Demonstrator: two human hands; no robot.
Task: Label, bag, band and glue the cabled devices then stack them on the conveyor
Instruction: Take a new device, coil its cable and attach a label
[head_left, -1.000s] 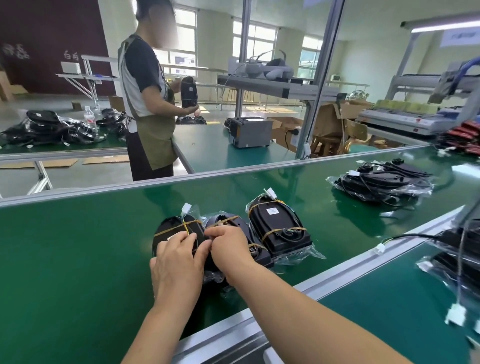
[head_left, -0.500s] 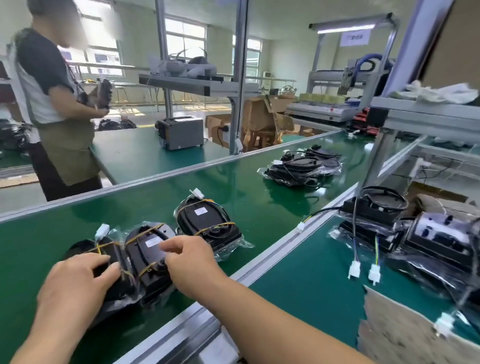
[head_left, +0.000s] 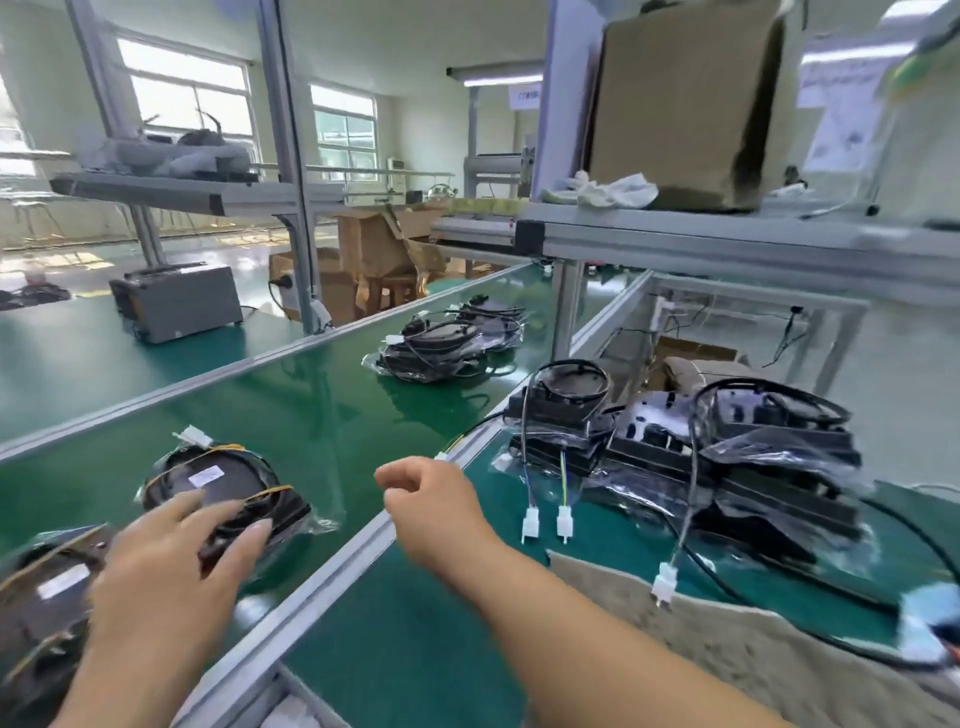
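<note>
A factory hall with tall windows and metal-framed shelves lies behind a long green conveyor (head_left: 311, 405), which runs from 7 o'clock up to 1 o'clock. A rail separates it from a green tabletop (head_left: 415, 649) on the right.

Two finished pieces sit on the conveyor at lower left. One bagged device (head_left: 208, 480), labelled and crossed by yellow bands, has its plug end pointing to 12 o'clock. A second bagged device (head_left: 47, 587) lies just beside it at 8 o'clock. The left hand (head_left: 171, 566) hangs over the first one's near edge with its fingers (head_left: 249, 540) spread and straight, gripping nothing; blur hides whether they touch the bag.

The right hand (head_left: 436, 504) hovers above the rail, fingers loosely curled and empty.

The unfinished work is the pile of devices (head_left: 727, 457) on the tabletop, black with looped cables. It lies at 2 to 3 o'clock from the right hand, which is plainly the nearer one. The pile's long axis runs from 10 o'clock to 4 o'clock, and the nearest unit is at its 10 o'clock end. Its white plugs (head_left: 530, 522) dangle toward 6 o'clock, near the right hand. The next reach is probably a rightward one by that hand, taking the body rather than the loose cables.

A far heap (head_left: 447, 348) of devices waits further along the conveyor at 12 o'clock.
</note>
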